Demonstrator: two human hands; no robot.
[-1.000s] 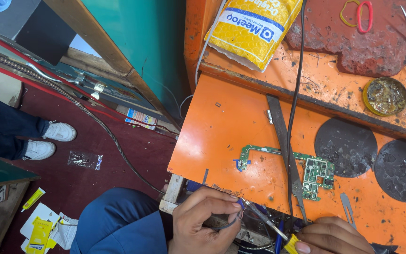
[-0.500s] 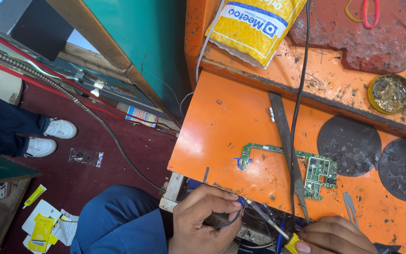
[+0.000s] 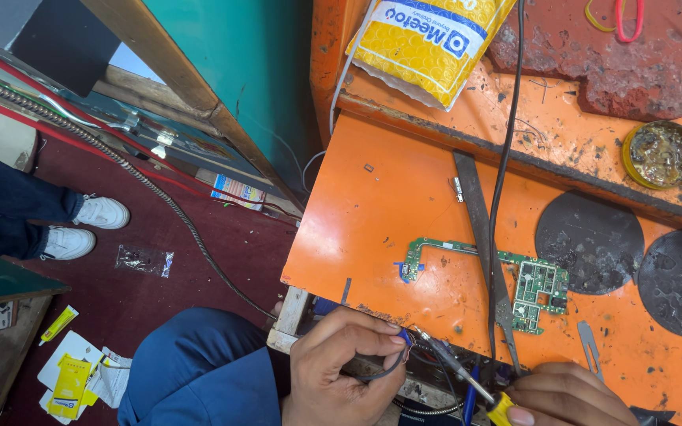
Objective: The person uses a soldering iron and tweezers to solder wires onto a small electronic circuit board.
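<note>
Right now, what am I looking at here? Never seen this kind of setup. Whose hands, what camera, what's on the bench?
One camera, worn on a person's head, looks down at their own two bare hands; no robot. The left hand pinches a thin dark wire at the bench edge. The right hand holds a small screwdriver with a yellow handle. On the orange bench lie a green circuit board, long metal tweezers, two dark round pads, a round tin and a yellow padded envelope. Another person's white shoes show on the floor.

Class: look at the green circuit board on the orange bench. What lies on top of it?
A dark metal strip and a black cable cross over the circuit board. The board's part beneath them is hidden.
</note>
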